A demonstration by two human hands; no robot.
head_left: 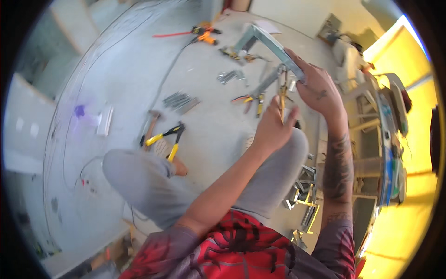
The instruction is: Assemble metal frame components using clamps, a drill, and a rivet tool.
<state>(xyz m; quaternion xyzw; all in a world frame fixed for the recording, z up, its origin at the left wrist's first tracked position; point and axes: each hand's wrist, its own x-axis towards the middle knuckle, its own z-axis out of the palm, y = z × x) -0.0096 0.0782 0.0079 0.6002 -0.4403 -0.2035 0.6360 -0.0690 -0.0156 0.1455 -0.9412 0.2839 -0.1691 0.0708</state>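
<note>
My right hand (320, 90) grips one end of a grey-green metal channel piece (272, 42), bent at a corner and raised above the floor. Just below that end, my left hand (273, 128) is closed around a pair of pliers (282, 95) with yellowish handles. Their jaws point up at the channel's edge; blur hides whether they bite on it. On the floor past my left hand lie more hand tools (251, 99) with red and yellow handles. Thin metal strips (179, 101) are bundled farther left, and small metal pieces (230, 76) lie beyond.
Yellow-and-black pincers (168, 138) and a hammer (151, 128) lie by my left foot. An orange-and-black power tool (204, 35) sits farther off, near a dark cable. Bent metal frames (304, 200) are beside my right leg. Cluttered shelving (369, 165) stands at the right.
</note>
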